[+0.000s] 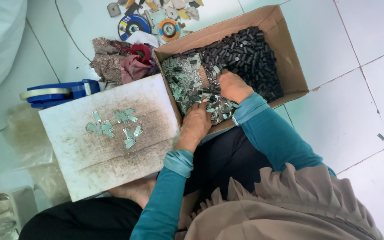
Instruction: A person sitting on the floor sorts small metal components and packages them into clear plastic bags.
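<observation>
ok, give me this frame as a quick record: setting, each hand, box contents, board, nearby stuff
setting: person seated on white tiled floor, seen from a head camera
left hand: inside cardboard box, on small metal pieces
right hand: in the box, at the edge of the black cylindrical parts
board: white, stained, bearing a few flat metal clips
nearby: blue tape dispenser, cloth bundle, grinding discs

Bright, even daylight, soft shadows, sharp focus throughout.
</observation>
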